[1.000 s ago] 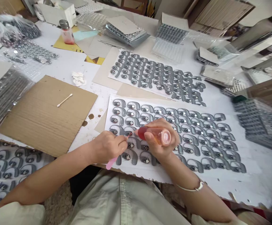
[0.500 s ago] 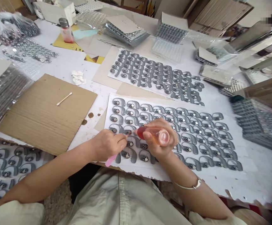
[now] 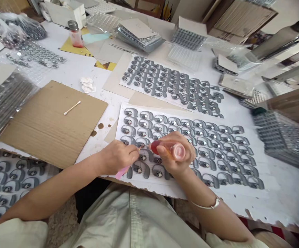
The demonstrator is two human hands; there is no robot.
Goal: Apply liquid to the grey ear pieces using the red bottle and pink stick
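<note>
My left hand (image 3: 118, 156) is closed in a pinch around a thin pink stick (image 3: 123, 171), its tip touching a grey hook-shaped piece on the near white sheet (image 3: 242, 187). My right hand (image 3: 175, 155) is wrapped round a small clear bottle of reddish liquid (image 3: 168, 148), lying on its side with the mouth turned toward the stick's tip. Both hands rest over the sheet's near left corner, among rows of grey pieces with shiny round centres (image 3: 190, 137).
A second sheet of grey pieces (image 3: 172, 84) lies behind, a third (image 3: 7, 179) at the near left. Brown cardboard (image 3: 48, 127) carries a cotton swab (image 3: 72, 107). A capped red-liquid bottle (image 3: 75, 33), plastic trays (image 3: 2, 103) and boxes ring the table.
The hands have hardly moved; the stick tip stays at the same piece by the bottle's mouth. The view has shifted slightly.
</note>
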